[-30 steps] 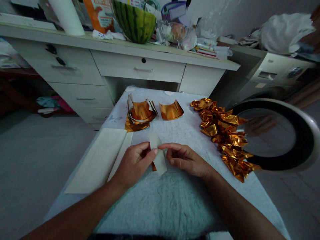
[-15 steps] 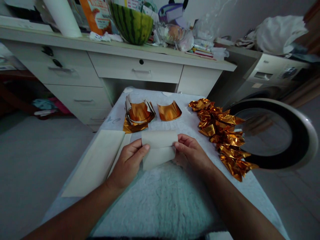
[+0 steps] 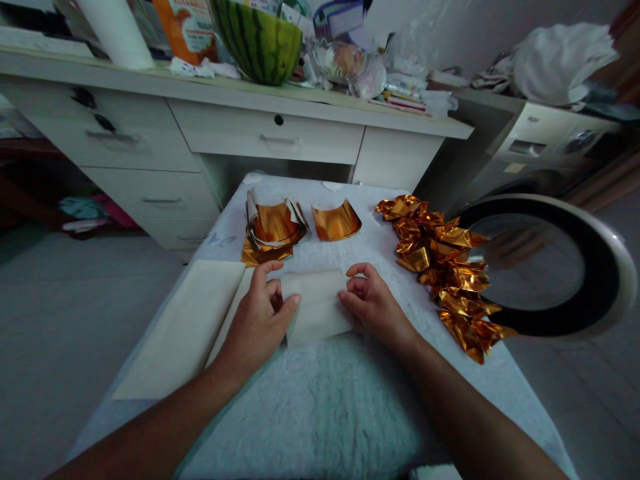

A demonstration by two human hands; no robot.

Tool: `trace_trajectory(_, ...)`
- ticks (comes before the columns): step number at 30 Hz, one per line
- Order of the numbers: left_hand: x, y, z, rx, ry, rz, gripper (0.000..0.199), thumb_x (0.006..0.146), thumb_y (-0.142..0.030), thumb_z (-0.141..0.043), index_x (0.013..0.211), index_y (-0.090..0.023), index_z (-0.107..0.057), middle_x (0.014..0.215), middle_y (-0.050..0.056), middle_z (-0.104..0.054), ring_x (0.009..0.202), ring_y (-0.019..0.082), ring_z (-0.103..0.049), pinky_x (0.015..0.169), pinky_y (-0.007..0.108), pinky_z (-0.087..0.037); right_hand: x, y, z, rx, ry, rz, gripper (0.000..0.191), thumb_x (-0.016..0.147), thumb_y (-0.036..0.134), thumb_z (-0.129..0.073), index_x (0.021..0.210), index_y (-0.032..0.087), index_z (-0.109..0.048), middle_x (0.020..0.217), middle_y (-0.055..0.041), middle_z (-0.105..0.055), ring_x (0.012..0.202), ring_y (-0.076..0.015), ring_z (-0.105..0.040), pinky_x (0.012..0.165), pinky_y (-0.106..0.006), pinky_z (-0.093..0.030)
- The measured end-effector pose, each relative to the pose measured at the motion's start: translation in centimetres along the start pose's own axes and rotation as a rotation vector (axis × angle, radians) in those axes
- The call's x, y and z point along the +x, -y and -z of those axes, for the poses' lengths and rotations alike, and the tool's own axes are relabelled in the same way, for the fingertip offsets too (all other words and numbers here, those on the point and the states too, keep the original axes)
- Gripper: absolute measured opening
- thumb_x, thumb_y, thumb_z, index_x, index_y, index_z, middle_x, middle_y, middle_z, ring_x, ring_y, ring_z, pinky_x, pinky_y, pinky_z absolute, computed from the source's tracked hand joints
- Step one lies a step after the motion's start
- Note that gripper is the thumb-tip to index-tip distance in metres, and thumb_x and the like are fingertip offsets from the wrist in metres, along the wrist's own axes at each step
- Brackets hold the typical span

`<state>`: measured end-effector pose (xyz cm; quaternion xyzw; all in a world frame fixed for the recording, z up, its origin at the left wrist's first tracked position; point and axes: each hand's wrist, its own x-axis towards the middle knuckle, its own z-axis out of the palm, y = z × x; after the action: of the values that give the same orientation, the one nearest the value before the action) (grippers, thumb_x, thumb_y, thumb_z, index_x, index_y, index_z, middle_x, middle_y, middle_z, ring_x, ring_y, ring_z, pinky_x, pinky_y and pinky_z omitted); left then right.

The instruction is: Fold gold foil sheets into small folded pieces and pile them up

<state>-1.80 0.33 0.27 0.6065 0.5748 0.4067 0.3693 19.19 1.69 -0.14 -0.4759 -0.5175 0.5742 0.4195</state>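
A small sheet of paper [image 3: 320,310], pale side up, is held level between my two hands above the cloth-covered table. My left hand [image 3: 263,313] pinches its left edge, thumb on top. At the right edge, the thumb and fingers of my right hand [image 3: 370,300] grip it. Beyond them stand a stack of curled gold foil sheets [image 3: 275,223] and a single curved gold foil sheet [image 3: 337,221]. Folded gold foil pieces [image 3: 440,260] lie in a row on the right. Larger pale sheets [image 3: 180,327] rest beside my left forearm.
A light patterned cloth [image 3: 325,413] covers the table. Behind it is a white desk with drawers [image 3: 280,140], bearing a cut watermelon [image 3: 257,43], a paper roll [image 3: 117,33] and plastic bags. An open washing machine door [image 3: 550,267] stands at the right.
The paper's upper edge was folded over toward me; now the sheet lies more open and flat. My fingers have loosened and lifted a little at both edges.
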Motion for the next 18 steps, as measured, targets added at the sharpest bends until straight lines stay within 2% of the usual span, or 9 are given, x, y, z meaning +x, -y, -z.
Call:
trace_trajectory(3,0.10,-0.20,0.15,0.190,0.042,-0.027,0.038,0.086,-0.029,-0.054,0.122,-0.020,-0.044,0.061,-0.009,-0.046,0.056,0.015,-0.051,0.058,0.026,-0.037,-0.12,0.00,-0.09,-0.299,-0.053,0.096,0.024,0.081,0.024,-0.060,0.097,0.024,-0.042,0.063,0.0096,-0.049,0.051,-0.0094,-0.044,0.049,-0.020,-0.033)
trace_trajectory(5,0.19,-0.17,0.20,0.298,0.078,-0.053,0.032,0.086,-0.029,-0.053,0.116,-0.020,-0.048,0.061,-0.008,-0.047,0.059,0.017,-0.053,0.060,0.028,-0.038,-0.22,0.15,-0.17,-0.497,-0.047,0.146,0.011,0.081,0.017,-0.056,0.088,0.022,-0.049,0.062,0.0071,-0.050,0.054,-0.0100,-0.046,0.052,-0.021,-0.033)
trace_trajectory(7,0.21,-0.02,0.19,0.409,0.091,-0.096,0.027,0.085,-0.028,-0.053,0.110,-0.019,-0.052,0.064,-0.005,-0.050,0.068,0.021,-0.056,0.067,0.033,-0.041,-0.30,0.35,-0.24,-0.639,-0.026,0.165,0.008,0.081,0.013,-0.053,0.081,0.021,-0.053,0.063,0.0046,-0.053,0.057,-0.0107,-0.049,0.055,-0.022,-0.034)
trace_trajectory(10,0.01,0.23,0.09,0.594,0.008,-0.190,0.023,0.082,-0.026,-0.056,0.104,-0.020,-0.059,0.085,0.005,-0.058,0.089,0.029,-0.056,0.078,0.044,-0.042,-0.33,0.54,-0.28,-0.758,0.013,0.169,0.011,0.080,0.011,-0.052,0.080,0.020,-0.057,0.065,0.0031,-0.058,0.058,-0.0113,-0.052,0.058,-0.023,-0.034)
trace_trajectory(13,-0.31,0.31,-0.06,0.676,-0.092,-0.304,0.027,0.080,-0.023,-0.060,0.107,-0.021,-0.063,0.110,0.011,-0.054,0.100,0.032,-0.050,0.084,0.051,-0.042,-0.28,0.51,-0.27,-0.837,0.039,0.176,0.011,0.081,0.012,-0.053,0.080,0.021,-0.059,0.066,0.0027,-0.061,0.059,-0.0119,-0.053,0.059,-0.024,-0.034)
trace_trajectory(15,-0.44,0.30,-0.18,0.618,-0.018,-0.418,0.028,0.083,-0.017,-0.056,0.109,-0.022,-0.063,0.111,0.010,-0.056,0.101,0.029,-0.050,0.087,0.049,-0.043,-0.22,0.43,-0.29,-0.866,0.041,0.179,0.011,0.081,0.012,-0.053,0.081,0.021,-0.059,0.066,0.0022,-0.062,0.059,-0.0123,-0.053,0.059,-0.024,-0.034)
trace_trajectory(18,-0.54,0.33,-0.43,0.474,0.239,-0.542,0.028,0.090,-0.010,-0.046,0.108,-0.021,-0.064,0.104,0.007,-0.062,0.100,0.024,-0.052,0.088,0.041,-0.046,-0.17,0.45,-0.35,-0.876,0.051,0.177,0.011,0.082,0.013,-0.053,0.081,0.020,-0.060,0.066,0.0021,-0.061,0.059,-0.0122,-0.053,0.059,-0.024,-0.033)
